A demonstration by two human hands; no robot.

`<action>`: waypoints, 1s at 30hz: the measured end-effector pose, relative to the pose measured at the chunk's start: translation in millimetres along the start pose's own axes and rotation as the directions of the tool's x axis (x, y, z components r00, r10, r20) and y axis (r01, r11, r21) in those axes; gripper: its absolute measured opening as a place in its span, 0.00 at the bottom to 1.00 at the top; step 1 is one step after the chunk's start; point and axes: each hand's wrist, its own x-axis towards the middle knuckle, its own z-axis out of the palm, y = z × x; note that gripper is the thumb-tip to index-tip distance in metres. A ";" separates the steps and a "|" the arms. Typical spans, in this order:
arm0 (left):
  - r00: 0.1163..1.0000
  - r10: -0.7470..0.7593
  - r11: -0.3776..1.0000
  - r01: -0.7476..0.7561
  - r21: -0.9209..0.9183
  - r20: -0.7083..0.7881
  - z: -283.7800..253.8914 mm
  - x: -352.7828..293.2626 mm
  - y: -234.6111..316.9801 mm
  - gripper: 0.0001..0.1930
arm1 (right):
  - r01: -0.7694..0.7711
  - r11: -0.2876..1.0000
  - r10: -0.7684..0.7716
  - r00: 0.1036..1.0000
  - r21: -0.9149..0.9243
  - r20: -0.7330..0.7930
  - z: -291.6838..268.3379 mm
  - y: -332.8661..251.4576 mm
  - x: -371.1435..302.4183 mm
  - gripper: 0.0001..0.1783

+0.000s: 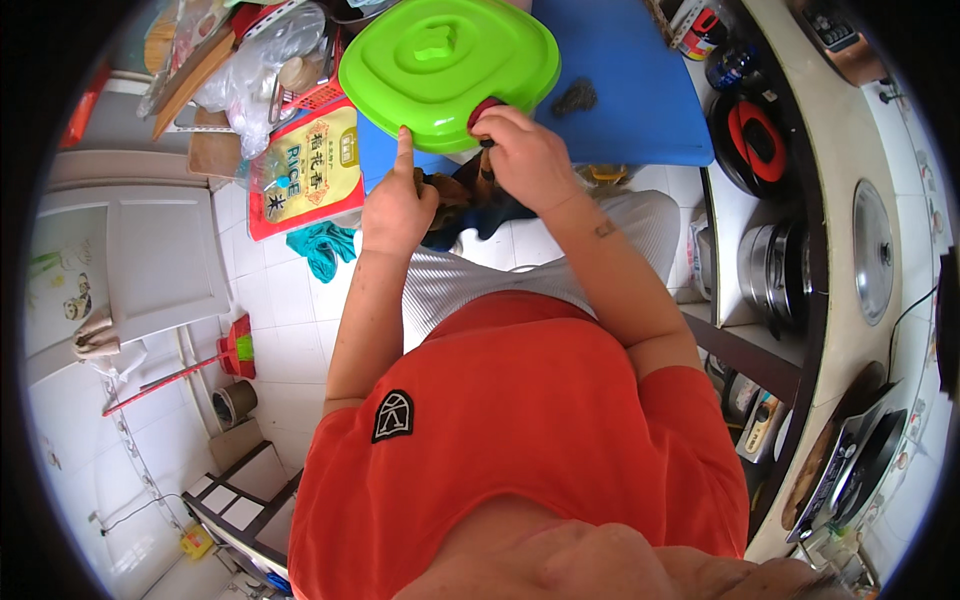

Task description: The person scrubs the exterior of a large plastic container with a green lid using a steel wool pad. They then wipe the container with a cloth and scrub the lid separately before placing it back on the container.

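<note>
A: Hands first. Left one?

B: Left hand [400, 205] at the near side of the green lid [450, 85]. Index finger straight, its tip against the rim; other fingers curled. Cannot tell whether they grip anything.

A: Right?

B: Right hand [525, 155] closed narrow, fingers bunched on a dark red pad [484, 110]. Pad lies against the near rim of the lid, right of the left hand's fingertip.

A: Position of the lid?

B: Over the near part of the blue table [640, 115], top side up, raised knob [434, 42] in its middle. Something pale shows just under the near rim; cannot tell what.

A: Around it?

B: Dark, tangled-looking clump [573, 96] on the table, right of the lid. Red-bordered yellow package [312, 172] to the left, near the left hand. Dark bundle [465, 205] below and between the hands, partly hidden by them; its kind is unclear.

A: Farther out?

B: Teal cloth [322, 248] crumpled below the package. Metal pot [775, 270] on the shelving at right; glass lid [873, 252] on the counter beyond.
</note>
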 end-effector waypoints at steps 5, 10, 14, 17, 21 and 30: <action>1.000 -0.008 1.000 0.008 -0.021 0.022 1.3 -0.8 -1.6 0.43 | -0.134 0.989 0.123 0.981 -0.062 -0.149 -28.5 56.2 20.6 0.14; 0.999 -0.036 0.995 0.035 -0.090 -0.009 9.4 1.2 -0.6 0.43 | -0.012 0.993 0.007 0.999 -0.117 -0.038 -14.1 35.2 14.2 0.12; 0.996 -0.075 0.995 0.078 -0.057 0.050 8.4 1.8 1.7 0.44 | -0.002 1.000 0.003 0.999 -0.013 0.054 10.0 -13.2 -7.3 0.12; 0.997 -0.056 0.998 0.057 -0.022 0.053 0.1 0.3 1.0 0.44 | -0.025 0.998 0.021 0.997 0.057 0.080 0.9 -3.5 -0.7 0.12; 1.000 -0.005 1.000 0.006 -0.018 0.024 3.1 -2.1 -3.9 0.44 | -0.096 0.993 0.089 0.991 -0.066 -0.100 -16.6 38.1 9.5 0.14; 0.998 -0.051 0.996 0.054 -0.068 0.036 5.8 -1.2 -0.7 0.44 | 0.053 0.995 -0.051 0.998 -0.079 0.020 -2.2 5.8 2.2 0.14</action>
